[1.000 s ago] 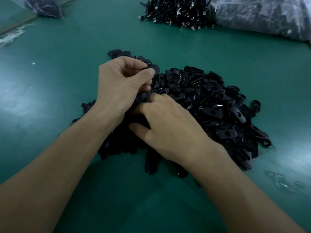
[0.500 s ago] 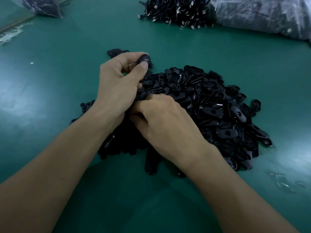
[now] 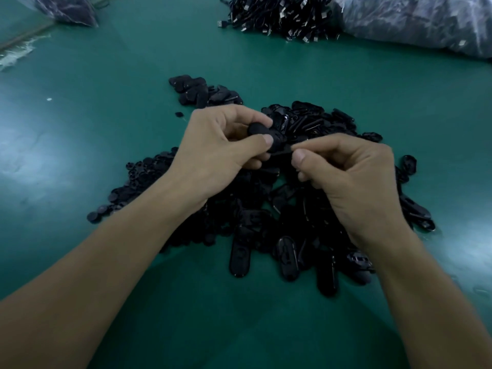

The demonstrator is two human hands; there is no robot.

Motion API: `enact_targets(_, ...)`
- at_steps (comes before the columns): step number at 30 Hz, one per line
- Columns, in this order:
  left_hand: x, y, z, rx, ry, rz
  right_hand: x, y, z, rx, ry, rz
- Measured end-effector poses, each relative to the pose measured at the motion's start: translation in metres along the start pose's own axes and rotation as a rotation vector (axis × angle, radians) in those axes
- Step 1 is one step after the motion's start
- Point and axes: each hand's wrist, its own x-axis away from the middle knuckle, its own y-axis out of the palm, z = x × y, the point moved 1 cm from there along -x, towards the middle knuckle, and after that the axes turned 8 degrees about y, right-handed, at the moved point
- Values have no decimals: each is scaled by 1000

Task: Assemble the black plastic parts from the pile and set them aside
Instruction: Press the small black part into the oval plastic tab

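A big pile of black plastic parts (image 3: 314, 209) lies on the green table (image 3: 133, 75) in the middle of the view. Above the pile my left hand (image 3: 221, 150) pinches a small rounded black part (image 3: 259, 129) between thumb and fingers. My right hand (image 3: 351, 177) pinches a flat black part (image 3: 283, 150) whose end meets the left hand's piece. A small group of black parts (image 3: 202, 93) sits apart, just beyond the pile at the upper left. Long oval parts (image 3: 239, 258) lie at the pile's near edge.
A heap of black cables with metal plugs (image 3: 282, 17) lies at the back. A clear plastic bag of dark parts (image 3: 426, 22) is at the back right, another bag (image 3: 66, 9) at the back left. Small black discs (image 3: 138, 177) spread at the pile's left.
My left hand came back from the set-aside group to over the pile and now holds a rounded part. My right hand lifted out of the pile with a flat part and met it.
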Motion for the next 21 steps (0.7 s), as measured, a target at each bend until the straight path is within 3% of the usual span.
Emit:
enact_targets(9, 4, 4, 4, 125, -66, -79, -5, -7, 6, -199, 124, -16)
enact_targets(21, 6, 5, 8, 256, -119, -186, -6, -9, 6, -184, 114, 21)
